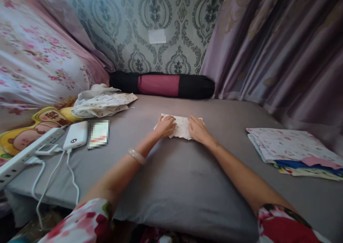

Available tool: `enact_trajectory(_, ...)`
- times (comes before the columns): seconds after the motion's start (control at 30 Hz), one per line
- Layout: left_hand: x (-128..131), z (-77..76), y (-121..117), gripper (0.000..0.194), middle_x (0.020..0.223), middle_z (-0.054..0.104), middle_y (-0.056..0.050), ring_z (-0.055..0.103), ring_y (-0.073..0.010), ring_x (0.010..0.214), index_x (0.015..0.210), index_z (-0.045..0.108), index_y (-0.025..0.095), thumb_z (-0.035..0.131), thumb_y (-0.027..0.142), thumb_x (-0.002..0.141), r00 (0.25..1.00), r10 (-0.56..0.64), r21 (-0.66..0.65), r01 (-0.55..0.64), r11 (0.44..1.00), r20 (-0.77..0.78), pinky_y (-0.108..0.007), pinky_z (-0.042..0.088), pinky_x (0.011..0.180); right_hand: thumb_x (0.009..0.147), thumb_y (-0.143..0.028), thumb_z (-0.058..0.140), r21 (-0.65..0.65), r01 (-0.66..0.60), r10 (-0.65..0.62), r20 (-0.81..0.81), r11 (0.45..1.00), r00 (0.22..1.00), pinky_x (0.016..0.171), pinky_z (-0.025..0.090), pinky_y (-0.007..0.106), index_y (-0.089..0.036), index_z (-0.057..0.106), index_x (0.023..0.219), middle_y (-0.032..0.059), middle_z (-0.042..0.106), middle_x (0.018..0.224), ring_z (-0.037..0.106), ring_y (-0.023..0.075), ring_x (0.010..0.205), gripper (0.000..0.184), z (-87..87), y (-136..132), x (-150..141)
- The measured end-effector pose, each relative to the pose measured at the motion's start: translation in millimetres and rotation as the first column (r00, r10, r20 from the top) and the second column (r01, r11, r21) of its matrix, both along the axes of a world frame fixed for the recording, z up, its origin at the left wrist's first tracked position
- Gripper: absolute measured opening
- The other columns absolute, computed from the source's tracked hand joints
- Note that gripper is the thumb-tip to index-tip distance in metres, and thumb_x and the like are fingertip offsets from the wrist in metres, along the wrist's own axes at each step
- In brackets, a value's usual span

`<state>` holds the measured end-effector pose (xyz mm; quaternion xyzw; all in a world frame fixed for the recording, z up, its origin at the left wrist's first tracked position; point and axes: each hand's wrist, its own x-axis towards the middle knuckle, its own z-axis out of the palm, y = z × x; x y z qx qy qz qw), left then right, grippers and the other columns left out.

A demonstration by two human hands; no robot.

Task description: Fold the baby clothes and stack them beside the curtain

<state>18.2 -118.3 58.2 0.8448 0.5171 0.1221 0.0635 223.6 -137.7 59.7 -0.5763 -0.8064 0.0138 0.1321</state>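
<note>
The left hand (pixel 166 127) and right hand (pixel 197 128) lie with bent fingers over the left and right ends of a small white patterned cloth (pixel 182 127) on the grey-sheeted bed (pixel 171 175); whether either grip pinches the fabric or merely presses it is hard to make out. Well to the right sits a stack of folded fabrics (pixel 292 143); to the left, a white power bank (pixel 76 133) beside a power strip (pixel 16 164). A black-and-maroon roll (pixel 158 85) spans the far side.
</note>
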Motion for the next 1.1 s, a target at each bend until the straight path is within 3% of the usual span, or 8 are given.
enact_trajectory(0.13, 33.4, -15.1, 2.8, 0.048, 0.152, 0.037, -0.014, 0.025, -0.0281, 0.144, 0.140, 0.041, 0.012, 0.031, 0.027, 0.096, 0.992, 0.001, -0.010, -0.003, 1.000, -0.130, -0.054, 0.017, 0.116, 0.094, -0.024, 0.027, -0.114, 0.032, -0.026, 0.053, 0.993, 0.998, 0.116, 0.014, 0.050, -0.006, 0.034, 0.147, 0.0130, 0.029, 0.155, 0.019, 0.0266, 0.144, 0.056, -11.3, 7.6, -29.6)
enact_trajectory(0.37, 37.2, -31.9, 5.9, 0.053, 0.154, 0.033, -0.011, 0.025, -0.0267, 0.144, 0.147, 0.033, 0.012, 0.021, 0.032, 0.099, 0.984, 0.038, -0.062, -0.049, 0.997, -0.174, -0.052, 0.015, 0.118, 0.095, -0.029, 0.024, -0.240, 0.063, -0.053, 0.049, 0.969, 0.997, 0.117, 0.010, 0.052, -0.011, 0.028, 0.151, 0.0086, 0.020, 0.158, 0.015, 0.0260, 0.146, 0.059, -23.3, 10.2, -32.3)
enact_trajectory(0.73, 37.4, -33.8, 8.2, 0.051, 0.153, 0.035, -0.010, 0.028, -0.0268, 0.143, 0.145, 0.035, 0.015, 0.022, 0.033, 0.099, 0.984, 0.048, -0.083, -0.063, 0.995, -0.173, -0.053, 0.020, 0.116, 0.095, -0.030, 0.023, -0.280, 0.065, -0.051, 0.057, 0.958, 0.997, 0.116, 0.009, 0.052, -0.012, 0.029, 0.150, 0.0092, 0.026, 0.157, 0.020, 0.0271, 0.144, 0.059, -21.4, 12.6, -31.2)
enact_trajectory(0.9, 34.7, -27.4, 17.8, 0.043, 0.142, 0.050, -0.012, 0.041, -0.0255, 0.134, 0.132, 0.049, 0.016, 0.027, 0.030, 0.098, 0.988, 0.025, -0.035, -0.031, 0.999, -0.152, -0.049, 0.029, 0.112, 0.094, -0.027, 0.025, -0.242, 0.049, -0.035, 0.060, 0.969, 0.998, 0.114, 0.015, 0.054, -0.012, 0.041, 0.144, 0.0121, 0.038, 0.151, 0.031, 0.0267, 0.139, 0.054, -16.5, 18.2, -32.2)
enact_trajectory(1.0, 32.7, -24.9, 23.5, 0.044, 0.147, 0.044, -0.013, 0.033, -0.0262, 0.140, 0.134, 0.047, 0.014, 0.027, 0.028, 0.098, 0.987, 0.051, 0.012, -0.050, 0.999, -0.151, -0.050, 0.024, 0.115, 0.093, -0.025, 0.026, -0.190, 0.059, -0.048, 0.064, 0.980, 0.997, 0.116, 0.013, 0.052, -0.009, 0.038, 0.145, 0.0128, 0.033, 0.154, 0.023, 0.0257, 0.142, 0.056, -16.9, 22.5, -36.8)
enact_trajectory(1.1, 30.2, -29.2, 27.4, 0.048, 0.152, 0.037, -0.011, 0.027, -0.0274, 0.143, 0.142, 0.040, 0.015, 0.025, 0.031, 0.099, 0.986, 0.021, -0.036, -0.027, 0.999, -0.163, -0.052, 0.019, 0.116, 0.093, -0.026, 0.025, -0.230, 0.035, -0.022, 0.058, 0.972, 0.998, 0.117, 0.010, 0.050, -0.006, 0.031, 0.148, 0.0110, 0.027, 0.156, 0.018, 0.0243, 0.145, 0.059, -20.4, 26.1, -40.6)
